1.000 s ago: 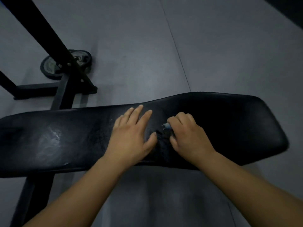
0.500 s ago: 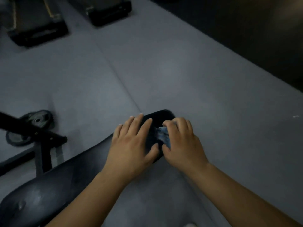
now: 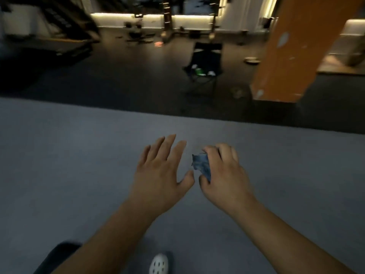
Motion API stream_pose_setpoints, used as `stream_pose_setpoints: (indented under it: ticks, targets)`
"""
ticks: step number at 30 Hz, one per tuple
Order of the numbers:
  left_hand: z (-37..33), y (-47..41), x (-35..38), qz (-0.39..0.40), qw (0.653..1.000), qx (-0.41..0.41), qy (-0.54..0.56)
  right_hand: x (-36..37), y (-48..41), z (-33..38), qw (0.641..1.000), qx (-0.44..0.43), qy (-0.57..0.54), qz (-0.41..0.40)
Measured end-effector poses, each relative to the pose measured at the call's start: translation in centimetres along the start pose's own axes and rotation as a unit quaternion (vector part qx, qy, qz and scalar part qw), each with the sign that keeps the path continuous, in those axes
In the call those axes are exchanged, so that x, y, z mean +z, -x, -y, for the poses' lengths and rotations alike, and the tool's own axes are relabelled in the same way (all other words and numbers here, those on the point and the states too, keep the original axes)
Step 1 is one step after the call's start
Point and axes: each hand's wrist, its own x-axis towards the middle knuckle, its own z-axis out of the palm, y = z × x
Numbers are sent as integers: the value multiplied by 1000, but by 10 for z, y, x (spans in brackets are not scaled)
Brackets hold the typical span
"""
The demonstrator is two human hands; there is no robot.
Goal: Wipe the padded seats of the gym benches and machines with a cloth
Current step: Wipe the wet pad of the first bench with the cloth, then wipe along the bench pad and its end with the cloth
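Note:
My right hand [image 3: 223, 175] grips a crumpled blue cloth [image 3: 201, 164], which sticks out on the thumb side. Beside it on the left, my left hand [image 3: 160, 171] hangs in the air above the grey floor, fingers spread and straight, holding nothing. Only a dark rounded end of the black padded bench [image 3: 57, 256] shows at the bottom left, below my left forearm. Neither hand touches it.
Grey floor mat [image 3: 79, 155] lies under my hands and gives way to dark flooring further out. An orange pillar [image 3: 292, 52] stands at the right, a black folding chair [image 3: 203, 64] in the middle distance, blurred gym machines beyond. A white perforated shoe [image 3: 159, 264] shows at the bottom.
The view has swung up and away from the bench. Both hands have come off the padded seat and now hang over the floor, the right one still holding the cloth.

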Motion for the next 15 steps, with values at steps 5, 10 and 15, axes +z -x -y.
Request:
stream_pose_setpoints:
  ticks: [5,10,15]
  targets:
    - [-90,-143,45,31,984,171,48,-51,-21,-125,983,149,78,-74]
    - [-214,-226,89,75,929,351,93,-109,19,-215,926,316,151,-143]
    - [-368,-228,120,134,835,517,132,-168,118,-267,830,482,221,-173]
